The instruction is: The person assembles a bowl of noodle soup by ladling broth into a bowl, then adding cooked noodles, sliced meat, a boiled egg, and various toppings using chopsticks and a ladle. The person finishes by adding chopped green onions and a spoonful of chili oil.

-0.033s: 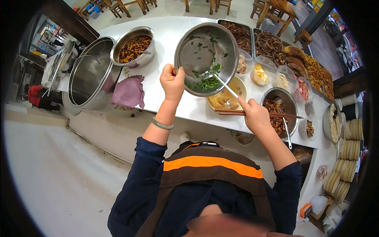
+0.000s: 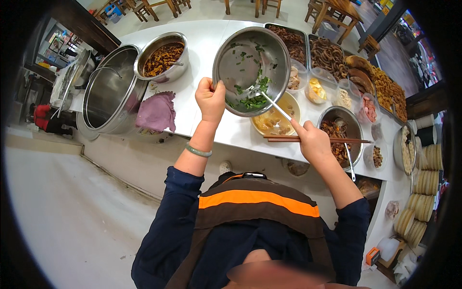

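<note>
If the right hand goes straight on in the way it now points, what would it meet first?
The right hand would probably meet the tilted steel bowl first, though its depth relative to the yellowish bowl is unclear.

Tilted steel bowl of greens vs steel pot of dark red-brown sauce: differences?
The round silver steel bowl is held tilted in the left hand; the round silver steel pot rests on the white table. The bowl holds scattered chopped greens; the pot holds dark red-brown sauce. Both are open-topped, shiny metal.
</note>
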### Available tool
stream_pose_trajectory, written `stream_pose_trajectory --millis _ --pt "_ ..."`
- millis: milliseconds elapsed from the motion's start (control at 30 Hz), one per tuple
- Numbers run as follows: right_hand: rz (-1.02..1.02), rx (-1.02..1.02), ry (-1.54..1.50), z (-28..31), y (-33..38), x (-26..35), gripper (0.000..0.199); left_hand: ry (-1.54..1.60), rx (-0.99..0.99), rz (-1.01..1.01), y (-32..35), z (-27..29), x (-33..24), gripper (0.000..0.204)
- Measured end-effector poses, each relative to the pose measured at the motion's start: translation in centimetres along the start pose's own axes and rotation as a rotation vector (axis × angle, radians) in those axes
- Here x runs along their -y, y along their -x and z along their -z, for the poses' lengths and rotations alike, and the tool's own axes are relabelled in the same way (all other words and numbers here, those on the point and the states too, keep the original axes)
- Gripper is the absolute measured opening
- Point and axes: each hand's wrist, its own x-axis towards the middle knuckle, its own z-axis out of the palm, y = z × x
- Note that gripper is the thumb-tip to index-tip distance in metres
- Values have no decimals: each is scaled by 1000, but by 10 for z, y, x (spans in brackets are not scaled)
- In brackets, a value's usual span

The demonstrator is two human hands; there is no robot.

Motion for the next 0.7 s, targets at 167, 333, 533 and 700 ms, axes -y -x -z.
stream_pose_trajectory --millis 167,333,533,700 --pt "14 -43 101 28 27 -14 44 -100 -29 -72 7 -10 7 28" --pt "-18 -159 62 35 27 -19 43 -176 -13 -139 10 -15 9 28" --pt "-56 -220 23 4 1 -23 43 -176 5 -121 17 -18 9 27" --pt "-68 -171 34 -6 -7 -31 43 -160 -9 -108 18 -19 8 27"
